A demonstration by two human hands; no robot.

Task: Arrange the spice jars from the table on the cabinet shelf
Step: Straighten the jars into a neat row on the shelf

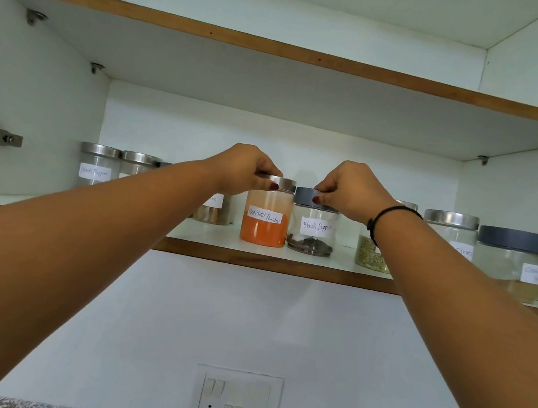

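— Left hand (248, 168) pinches the steel lid of the red chilli jar (264, 227); right hand (349, 189)?
— Pinching the black pepper jar (312, 236) by its matte grey lid. Both clear round jars stand upright, side by side, on the white shelf (342, 261).

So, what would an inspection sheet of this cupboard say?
Surface: white cabinet shelf, wooden front edge.
Job's things: red chilli powder jar and grey-lidded black pepper jar upright, side by side; other labelled jars line the shelf.
Clutter: nothing seen.
Grippers: left hand grips the chilli jar's steel lid; right hand grips the pepper jar's lid.
Cables: nothing seen.
Surroundings: upper shelf above; switch panel on the wall below.
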